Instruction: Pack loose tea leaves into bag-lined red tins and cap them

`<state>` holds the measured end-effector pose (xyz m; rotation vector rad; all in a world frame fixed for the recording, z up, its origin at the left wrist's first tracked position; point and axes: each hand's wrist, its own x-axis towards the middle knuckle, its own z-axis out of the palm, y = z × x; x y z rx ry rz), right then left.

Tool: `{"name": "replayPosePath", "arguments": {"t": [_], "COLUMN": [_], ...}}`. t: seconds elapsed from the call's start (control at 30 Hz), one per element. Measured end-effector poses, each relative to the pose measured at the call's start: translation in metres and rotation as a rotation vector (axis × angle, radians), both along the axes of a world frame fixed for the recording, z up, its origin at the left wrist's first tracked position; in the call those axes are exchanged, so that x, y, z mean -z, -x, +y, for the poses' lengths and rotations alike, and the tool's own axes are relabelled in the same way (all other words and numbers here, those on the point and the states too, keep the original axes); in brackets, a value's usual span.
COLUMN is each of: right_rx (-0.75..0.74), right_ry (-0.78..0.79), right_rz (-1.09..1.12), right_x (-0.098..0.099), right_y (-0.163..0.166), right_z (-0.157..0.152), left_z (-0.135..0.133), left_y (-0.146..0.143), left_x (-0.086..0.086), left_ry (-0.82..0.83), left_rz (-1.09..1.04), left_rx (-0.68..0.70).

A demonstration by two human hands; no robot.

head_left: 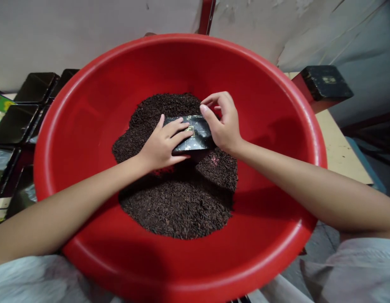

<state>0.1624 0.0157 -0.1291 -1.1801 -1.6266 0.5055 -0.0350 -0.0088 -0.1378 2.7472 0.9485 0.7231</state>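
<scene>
A black tin with gold patterning (199,141) sits low in the red basin, over a heap of dark, dry, loose leaf that looks like tea (179,206). My left hand (165,143) holds the tin from its left end, fingers spread across the lid and thumb along the near side. At the right end, my right hand (224,124) is loosely curved against the tin. Its thumb and index fingertips are close but slightly apart above the lid's far right corner, with nothing visible between them. The tin's underside is hidden in shadow.
The wide red basin (295,235) surrounds both forearms. Several open black tins (16,124) stand at the left, some with clear plastic inside. Another closed black tin (327,82) lies near the basin's right rim, by a pale wooden board (340,147). A grey wall (87,29) rises behind.
</scene>
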Motion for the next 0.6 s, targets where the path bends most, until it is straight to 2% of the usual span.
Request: {"name": "replayPosePath", "arguments": {"t": [0.07,0.13,0.23,0.33,0.43,0.6], "right_rx": [-0.099,-0.186,-0.289,-0.275,-0.255,-0.446], "right_ry": [-0.043,-0.101,-0.198,-0.231,-0.26,-0.348], "right_rz": [-0.085,-0.139,-0.221,-0.277,-0.324,-0.401], "right_x": [-0.004,0.001,0.022,0.045,0.055,0.053], "right_y": [-0.001,-0.003,-0.005,-0.006,-0.008,-0.014], "right_z": [-0.006,-0.011,-0.013,-0.01,-0.007,-0.003], "left_z": [0.004,0.008,0.01,0.011,0.015,0.027], "left_y": [0.005,0.009,0.012,0.015,0.022,0.04], "left_x": [0.01,0.02,0.032,0.043,0.053,0.064], "left_ry": [-0.055,-0.105,-0.156,-0.192,-0.226,-0.246], "left_rz": [-0.093,-0.199,-0.307,-0.367,-0.394,-0.212], "left_rx": [-0.038,-0.088,-0.157,-0.181,-0.138,0.0]}}
